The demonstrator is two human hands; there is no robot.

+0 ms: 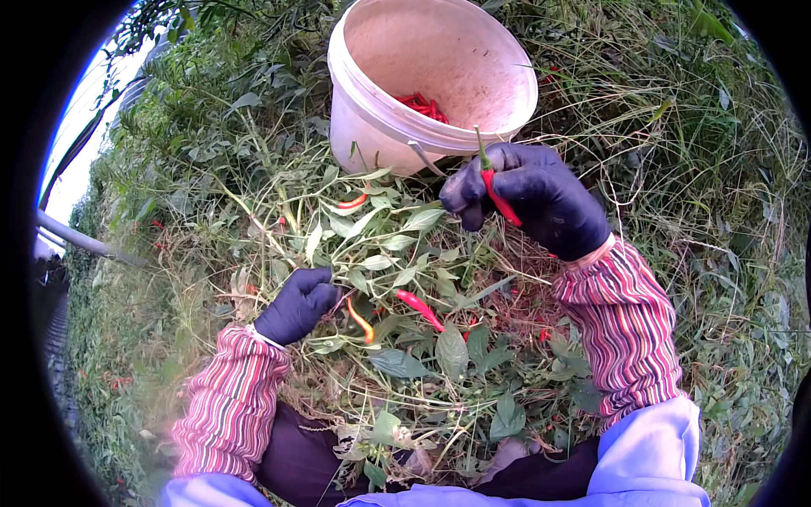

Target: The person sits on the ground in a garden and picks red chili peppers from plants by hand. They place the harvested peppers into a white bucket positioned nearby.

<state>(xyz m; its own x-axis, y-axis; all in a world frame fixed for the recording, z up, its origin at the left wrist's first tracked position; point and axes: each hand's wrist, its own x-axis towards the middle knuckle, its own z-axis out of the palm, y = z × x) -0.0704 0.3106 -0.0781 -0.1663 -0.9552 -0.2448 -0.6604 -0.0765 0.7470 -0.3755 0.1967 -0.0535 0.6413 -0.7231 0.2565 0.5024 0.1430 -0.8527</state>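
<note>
Dark gloves cover both of my hands. My right hand (532,193), just in front of the bucket's rim, grips a red chili pepper (504,201) with its green stem pointing up. Lower and to the left, my left hand (298,307) is closed around a stem of a chili plant (374,253); the grip itself is partly hidden. Close to that hand hang an orange chili pepper (361,322) and a red hanging pepper (420,309). A further orange-red pepper (353,201) shows among the upper leaves. The white plastic bucket (355,127) leans toward me, with red picked peppers (423,106) at its bottom.
Dense grass (665,158) and weeds surround the bucket and plant. Several red peppers lie or hang low in the litter (526,304). A grey pipe (82,239) runs in from the left edge. My knees (310,450) are bent at the bottom.
</note>
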